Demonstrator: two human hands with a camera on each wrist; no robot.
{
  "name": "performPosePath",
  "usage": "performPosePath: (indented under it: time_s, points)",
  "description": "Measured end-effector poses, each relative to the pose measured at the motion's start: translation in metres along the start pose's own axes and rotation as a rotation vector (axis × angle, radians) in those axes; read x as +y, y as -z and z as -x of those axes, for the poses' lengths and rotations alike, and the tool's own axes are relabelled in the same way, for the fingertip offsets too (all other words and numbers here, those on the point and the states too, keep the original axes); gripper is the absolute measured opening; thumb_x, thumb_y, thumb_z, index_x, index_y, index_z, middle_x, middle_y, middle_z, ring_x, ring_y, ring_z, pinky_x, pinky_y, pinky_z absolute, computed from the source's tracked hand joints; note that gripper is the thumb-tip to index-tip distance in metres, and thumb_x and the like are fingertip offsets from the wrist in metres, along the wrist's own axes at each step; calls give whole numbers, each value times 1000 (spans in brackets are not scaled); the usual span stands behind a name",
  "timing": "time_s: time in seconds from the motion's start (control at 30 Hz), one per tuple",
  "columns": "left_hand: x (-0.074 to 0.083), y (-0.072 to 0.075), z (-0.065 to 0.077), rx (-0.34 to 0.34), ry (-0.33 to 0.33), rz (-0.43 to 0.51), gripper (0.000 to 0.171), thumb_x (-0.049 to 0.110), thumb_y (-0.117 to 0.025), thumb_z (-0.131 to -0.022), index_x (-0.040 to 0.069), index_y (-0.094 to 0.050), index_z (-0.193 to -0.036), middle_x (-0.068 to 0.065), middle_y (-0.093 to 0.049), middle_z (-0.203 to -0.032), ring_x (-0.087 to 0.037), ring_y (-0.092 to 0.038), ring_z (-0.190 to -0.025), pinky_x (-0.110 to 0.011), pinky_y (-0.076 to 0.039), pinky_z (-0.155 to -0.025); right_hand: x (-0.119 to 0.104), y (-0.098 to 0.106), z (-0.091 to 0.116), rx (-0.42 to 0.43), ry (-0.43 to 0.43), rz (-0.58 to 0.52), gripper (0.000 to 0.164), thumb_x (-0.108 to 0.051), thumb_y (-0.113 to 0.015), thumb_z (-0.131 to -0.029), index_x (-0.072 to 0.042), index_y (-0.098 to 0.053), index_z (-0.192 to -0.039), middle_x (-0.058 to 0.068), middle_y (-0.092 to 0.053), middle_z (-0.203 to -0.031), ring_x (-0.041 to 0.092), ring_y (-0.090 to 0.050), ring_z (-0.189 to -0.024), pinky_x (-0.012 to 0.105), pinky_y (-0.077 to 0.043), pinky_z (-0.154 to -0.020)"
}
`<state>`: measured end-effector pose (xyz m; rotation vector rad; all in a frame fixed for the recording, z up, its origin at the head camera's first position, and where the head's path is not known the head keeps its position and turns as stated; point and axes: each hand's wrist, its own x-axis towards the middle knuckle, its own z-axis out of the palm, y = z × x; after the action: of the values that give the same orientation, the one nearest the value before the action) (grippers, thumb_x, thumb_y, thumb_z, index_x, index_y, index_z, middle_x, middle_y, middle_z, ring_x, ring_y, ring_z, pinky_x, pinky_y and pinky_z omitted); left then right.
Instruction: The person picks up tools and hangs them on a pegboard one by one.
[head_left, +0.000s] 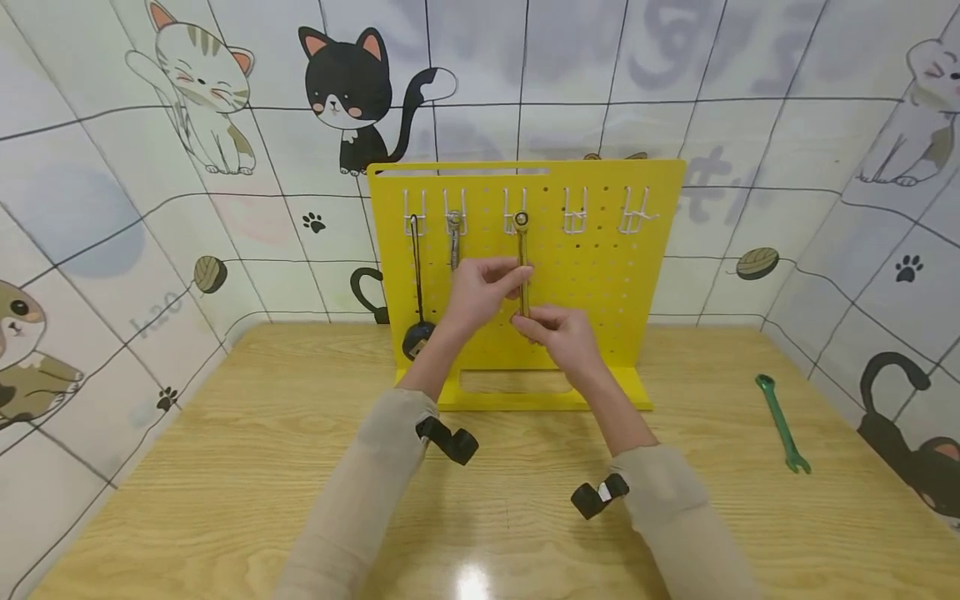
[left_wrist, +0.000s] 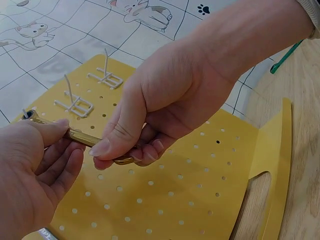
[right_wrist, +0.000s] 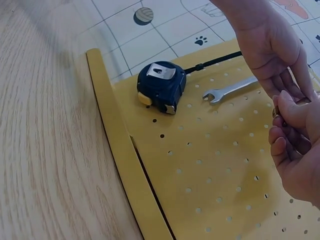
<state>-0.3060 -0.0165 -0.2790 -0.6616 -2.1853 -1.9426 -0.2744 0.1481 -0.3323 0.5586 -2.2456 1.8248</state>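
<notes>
A gold-coloured wrench stands upright at the middle hook of the yellow pegboard, its ring end overlapping the hook in the head view. My left hand pinches its shaft around the middle between thumb and fingers. Lower down, my right hand pinches the bottom end, which is partly hidden by the fingers. In the left wrist view, the wrench spans from one hand to the other. Left of it hangs a silver wrench, and farther left a dark tape measure hangs by its black cord.
Two white wire hooks, one and another, hold nothing on the board's right side. A green wrench lies on the wooden table at the right. Behind the board is a cat-patterned, tiled backdrop.
</notes>
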Motion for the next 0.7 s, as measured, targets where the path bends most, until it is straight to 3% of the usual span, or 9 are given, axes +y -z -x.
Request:
performPosePath:
  time_s: [0.17,0.47,0.7]
  points:
    - [-5,4,-4,23,8,16,31,22,-75,-94,0,-75,-116,-12,-75,-103,-24,-72,-85,-53,-57,-89,3,-5,-5,-12,9,-10,41,-20,-70,-98,9,-56,-73,7,-40,-67,22,-33,-61,31,-30,-60]
    - [-13,6,-12,41,11,5,29,24,-76,-93,2,-76,-112,-10,-76,-98,-23,-71,-84,-52,-57,-88,8,-10,-12,8,-11,19,42,-26,-70,-98,2,-53,-72,6,-37,-62,21,-28,-59,30,-26,-58]
    - [-16,7,-17,62,36,-10,30,24,-77,-93,2,-77,-113,-9,-75,-94,-22,-71,-82,-51,-57,-87,11,-13,-16,58,-65,16,33,-25,-72,-96,7,-70,-96,5,-53,-72,21,-44,-70,29,-36,-61]
